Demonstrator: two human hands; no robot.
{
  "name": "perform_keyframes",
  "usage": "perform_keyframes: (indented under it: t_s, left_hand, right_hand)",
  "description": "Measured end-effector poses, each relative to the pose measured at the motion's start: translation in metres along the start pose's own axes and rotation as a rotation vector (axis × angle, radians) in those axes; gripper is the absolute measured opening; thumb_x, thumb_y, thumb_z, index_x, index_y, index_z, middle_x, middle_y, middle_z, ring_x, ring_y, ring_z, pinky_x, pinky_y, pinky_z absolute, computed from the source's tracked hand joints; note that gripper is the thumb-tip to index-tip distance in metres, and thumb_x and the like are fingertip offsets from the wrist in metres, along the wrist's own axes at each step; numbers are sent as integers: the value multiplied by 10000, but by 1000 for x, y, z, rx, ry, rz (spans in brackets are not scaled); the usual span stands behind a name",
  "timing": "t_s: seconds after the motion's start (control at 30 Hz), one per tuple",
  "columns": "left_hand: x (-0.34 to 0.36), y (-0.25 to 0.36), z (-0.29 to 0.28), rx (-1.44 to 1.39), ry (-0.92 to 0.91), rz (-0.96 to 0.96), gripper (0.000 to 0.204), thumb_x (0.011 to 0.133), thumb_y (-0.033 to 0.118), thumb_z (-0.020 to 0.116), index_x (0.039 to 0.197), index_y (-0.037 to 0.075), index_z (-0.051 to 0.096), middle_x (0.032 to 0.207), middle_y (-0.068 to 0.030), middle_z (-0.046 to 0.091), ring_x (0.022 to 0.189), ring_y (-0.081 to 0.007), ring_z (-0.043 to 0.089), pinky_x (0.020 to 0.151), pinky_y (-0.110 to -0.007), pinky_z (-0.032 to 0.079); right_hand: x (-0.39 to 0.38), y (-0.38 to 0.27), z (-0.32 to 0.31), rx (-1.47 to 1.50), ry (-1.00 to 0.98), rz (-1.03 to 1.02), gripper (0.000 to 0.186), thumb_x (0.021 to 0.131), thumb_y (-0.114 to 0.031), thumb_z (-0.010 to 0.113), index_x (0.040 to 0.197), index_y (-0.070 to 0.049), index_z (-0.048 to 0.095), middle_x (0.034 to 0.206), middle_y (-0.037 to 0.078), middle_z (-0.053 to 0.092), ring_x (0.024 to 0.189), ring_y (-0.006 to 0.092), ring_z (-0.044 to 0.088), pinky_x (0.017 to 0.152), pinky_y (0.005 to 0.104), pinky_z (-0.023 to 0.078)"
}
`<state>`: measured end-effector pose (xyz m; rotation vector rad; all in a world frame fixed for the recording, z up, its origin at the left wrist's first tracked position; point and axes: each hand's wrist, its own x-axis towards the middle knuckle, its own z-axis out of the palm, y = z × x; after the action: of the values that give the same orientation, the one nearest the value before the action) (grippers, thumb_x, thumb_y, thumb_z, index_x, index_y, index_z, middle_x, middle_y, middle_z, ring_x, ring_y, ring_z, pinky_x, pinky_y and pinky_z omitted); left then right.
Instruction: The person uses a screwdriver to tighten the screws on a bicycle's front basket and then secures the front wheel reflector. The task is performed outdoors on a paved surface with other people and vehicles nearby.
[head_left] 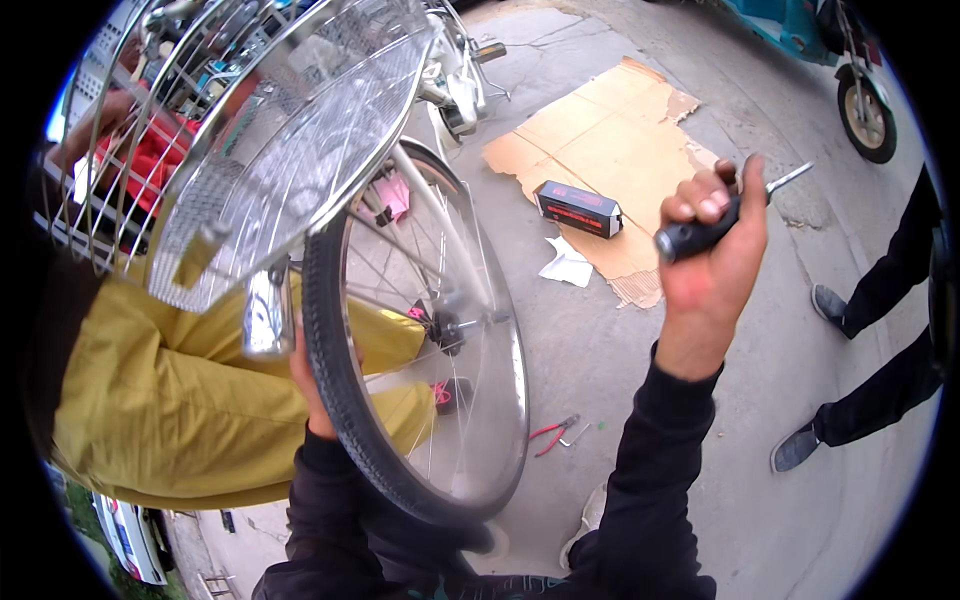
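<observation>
From my remote seat I saw the right hand (728, 250) raised at the right of the frame, inner wrist toward the camera, forearm climbing from the lower edge. Its fingers were curled closed around a black-handled screwdriver (692, 238), whose long axis ran from the butt at lower left to the metal tip at upper right. The left hand (313, 385), left of centre, was beside the upright bicycle wheel (447, 328) (mostly hidden, so I couldn't tell its grip). Beyond, toward upper centre, a dark box (580, 208) lay on torn cardboard (600, 120).
</observation>
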<state>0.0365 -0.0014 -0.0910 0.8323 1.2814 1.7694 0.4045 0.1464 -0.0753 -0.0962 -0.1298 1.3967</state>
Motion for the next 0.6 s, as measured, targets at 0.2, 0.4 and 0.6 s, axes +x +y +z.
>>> perform_keyframes:
  t_s: [0.2,0.4,0.6]
  left_hand:
    - [-37,4,-16,199,124,-327,262,991,299,456,832,122,565,637,14,480,526,-103,452,488,-257,377]
    - [-77,48,-9,594,245,-617,342,993,329,489,706,144,472,569,33,447,449,-67,394,401,-270,268]
    - [-193,87,-54,1689,-531,-567,551,909,467,528,656,-2,664,627,-227,615,631,-382,635,626,-484,463]
  right_hand:
    - [-21,5,-51,203,413,243,122,935,-145,619,889,-63,540,768,50,548,724,165,535,672,299,490]
    - [-96,-21,-127,-12,923,505,129,926,-156,621,888,-56,549,784,54,571,666,138,573,548,263,501]
    - [-275,-82,-158,-643,966,762,183,908,-233,641,845,-79,564,671,37,540,526,146,526,436,283,429]
